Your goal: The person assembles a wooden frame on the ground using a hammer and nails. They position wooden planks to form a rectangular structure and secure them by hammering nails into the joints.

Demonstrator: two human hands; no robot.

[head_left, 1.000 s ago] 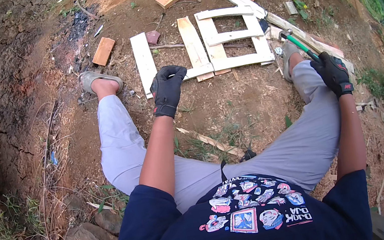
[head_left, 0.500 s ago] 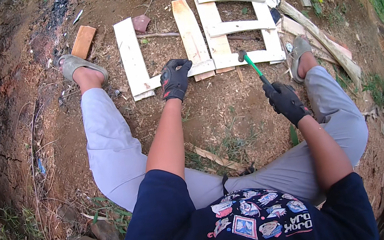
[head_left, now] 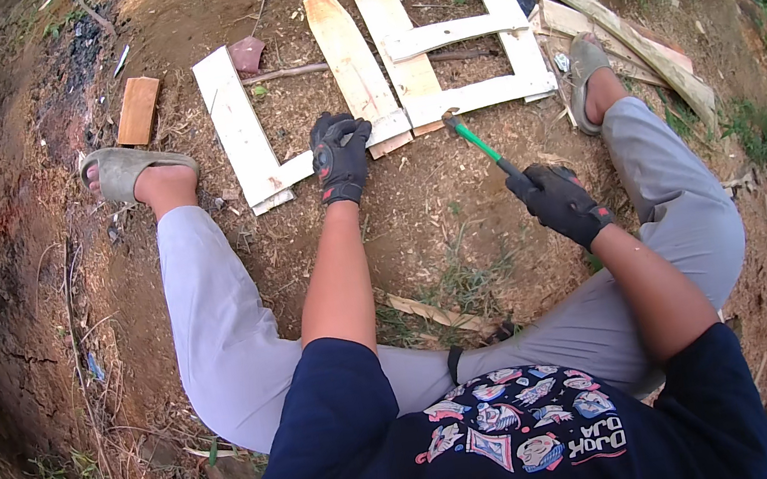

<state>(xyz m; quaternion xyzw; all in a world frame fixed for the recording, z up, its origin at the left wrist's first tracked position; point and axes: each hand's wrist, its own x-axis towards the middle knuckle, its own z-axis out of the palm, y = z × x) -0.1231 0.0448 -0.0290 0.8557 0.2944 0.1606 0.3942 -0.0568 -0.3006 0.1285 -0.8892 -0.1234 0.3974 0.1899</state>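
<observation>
My right hand (head_left: 560,200), in a black glove, grips a hammer (head_left: 483,147) by its green and black handle. The hammer's head is over the near edge of the lowest crosspiece (head_left: 472,99) of a white wooden frame. My left hand (head_left: 342,157), also gloved, is closed at the near crosspiece (head_left: 296,170) joining a white board (head_left: 234,122) and a bare-wood board (head_left: 347,53). Its fingers bend together by the joint on the bare-wood board; whatever they may pinch is hidden. The frame's left upright (head_left: 396,39) is beside that bare-wood board.
A wood block (head_left: 139,110) lies beyond my left sandal (head_left: 133,170). Loose planks (head_left: 624,42) are piled by my right sandal (head_left: 588,78). A reddish flat piece (head_left: 247,54) and a stick lie among the boards. Soil, shavings and grass cover the ground between my legs.
The view has shifted, so the boards appear farther left and higher. The fingers of my left hand have curled in. The hammer's head has come slightly nearer to me, and my left foot has turned outward.
</observation>
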